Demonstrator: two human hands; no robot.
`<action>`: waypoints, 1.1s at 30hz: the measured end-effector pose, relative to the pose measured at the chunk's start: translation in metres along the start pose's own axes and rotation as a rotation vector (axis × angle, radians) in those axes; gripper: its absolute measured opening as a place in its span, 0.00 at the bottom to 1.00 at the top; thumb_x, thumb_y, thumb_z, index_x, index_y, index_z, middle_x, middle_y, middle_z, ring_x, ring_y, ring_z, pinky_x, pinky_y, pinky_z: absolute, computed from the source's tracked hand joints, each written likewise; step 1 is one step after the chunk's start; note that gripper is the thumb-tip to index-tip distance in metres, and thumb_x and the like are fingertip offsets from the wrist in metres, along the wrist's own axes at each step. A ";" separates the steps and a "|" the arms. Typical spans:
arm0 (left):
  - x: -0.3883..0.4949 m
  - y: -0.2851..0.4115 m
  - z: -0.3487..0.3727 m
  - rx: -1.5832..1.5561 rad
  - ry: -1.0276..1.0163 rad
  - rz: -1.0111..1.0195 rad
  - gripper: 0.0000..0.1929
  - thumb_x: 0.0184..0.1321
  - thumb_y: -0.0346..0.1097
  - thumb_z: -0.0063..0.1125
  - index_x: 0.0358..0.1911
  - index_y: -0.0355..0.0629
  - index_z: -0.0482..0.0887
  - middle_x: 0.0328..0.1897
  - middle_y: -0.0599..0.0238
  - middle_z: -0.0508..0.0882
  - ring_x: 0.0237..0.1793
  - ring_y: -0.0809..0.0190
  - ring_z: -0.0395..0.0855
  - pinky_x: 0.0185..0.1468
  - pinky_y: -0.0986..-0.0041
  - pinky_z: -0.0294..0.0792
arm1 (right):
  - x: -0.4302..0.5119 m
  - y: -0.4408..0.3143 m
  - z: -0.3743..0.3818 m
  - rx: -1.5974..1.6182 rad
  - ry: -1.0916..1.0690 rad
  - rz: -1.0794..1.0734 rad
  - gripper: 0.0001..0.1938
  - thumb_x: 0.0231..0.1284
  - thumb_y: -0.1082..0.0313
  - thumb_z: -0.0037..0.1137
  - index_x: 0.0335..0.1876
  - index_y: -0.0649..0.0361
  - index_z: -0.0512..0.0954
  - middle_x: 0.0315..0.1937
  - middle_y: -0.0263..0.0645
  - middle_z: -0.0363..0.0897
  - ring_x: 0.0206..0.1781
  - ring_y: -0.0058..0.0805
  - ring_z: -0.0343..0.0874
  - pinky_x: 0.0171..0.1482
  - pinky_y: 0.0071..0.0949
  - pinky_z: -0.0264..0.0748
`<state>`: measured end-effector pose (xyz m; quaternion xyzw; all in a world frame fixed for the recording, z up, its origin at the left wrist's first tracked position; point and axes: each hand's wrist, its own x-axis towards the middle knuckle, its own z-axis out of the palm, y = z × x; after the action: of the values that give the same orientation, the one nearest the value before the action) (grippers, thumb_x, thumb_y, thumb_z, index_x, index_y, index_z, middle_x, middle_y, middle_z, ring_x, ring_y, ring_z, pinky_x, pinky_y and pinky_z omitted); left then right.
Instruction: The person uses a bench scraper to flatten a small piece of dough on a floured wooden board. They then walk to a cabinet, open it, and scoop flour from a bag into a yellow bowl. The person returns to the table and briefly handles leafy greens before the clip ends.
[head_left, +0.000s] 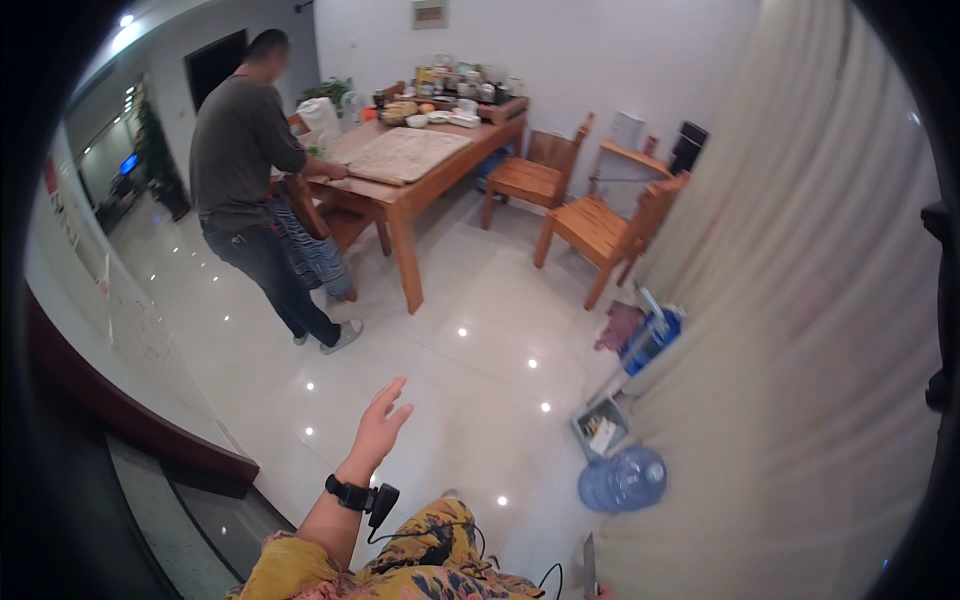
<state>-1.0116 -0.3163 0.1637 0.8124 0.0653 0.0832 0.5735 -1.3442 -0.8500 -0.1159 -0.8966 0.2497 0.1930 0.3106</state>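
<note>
My left hand (381, 424) hangs over the glossy tiled floor (450, 390), its fingers apart and nothing in them. A black strap with a small black device (360, 495) sits on the left wrist. At the bottom edge, only a small part of my right hand (598, 592) shows, closed around a flat metal blade (589, 562), perhaps a knife, that points upward in the view. Right of the left hand, a blue water-cooler bottle (622, 480) lies on the floor by the curtain, next to a grey bin (600, 427) with items in it.
Another person (240, 150) stands at a wooden table (397, 191), one hand at a large pale board (409, 154). Bowls and bottles stand behind it. Wooden chairs (592, 229) are at the right, near a long curtain (750, 337) and a blue container (652, 341).
</note>
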 end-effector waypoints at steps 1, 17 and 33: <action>0.021 -0.008 -0.009 -0.038 0.036 0.002 0.25 0.65 0.35 0.55 0.66 0.43 0.69 0.67 0.57 0.73 0.65 0.58 0.71 0.66 0.67 0.63 | 0.046 -0.028 -0.015 0.000 -0.063 0.048 0.20 0.62 0.57 0.52 0.52 0.65 0.77 0.35 0.58 0.82 0.38 0.56 0.81 0.38 0.49 0.75; 0.439 -0.056 -0.058 -0.259 0.271 -0.145 0.24 0.70 0.37 0.49 0.67 0.37 0.66 0.68 0.56 0.71 0.68 0.62 0.68 0.69 0.73 0.58 | 0.466 -0.580 -0.181 0.390 -0.027 -0.315 0.23 0.53 0.77 0.57 0.58 0.61 0.74 0.22 0.33 0.75 0.15 0.20 0.70 0.17 0.23 0.67; 0.768 -0.083 -0.054 -0.266 0.728 -0.270 0.29 0.73 0.46 0.41 0.72 0.37 0.56 0.76 0.57 0.60 0.75 0.61 0.55 0.74 0.72 0.45 | 0.890 -1.138 -0.220 0.305 -0.055 -1.064 0.19 0.64 0.71 0.53 0.60 0.64 0.74 0.36 0.29 0.77 0.36 0.16 0.73 0.41 0.19 0.73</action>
<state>-0.2733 -0.0841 0.1498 0.6328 0.3586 0.2969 0.6188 0.0565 -0.5083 0.1232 -0.8386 -0.2207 -0.0055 0.4980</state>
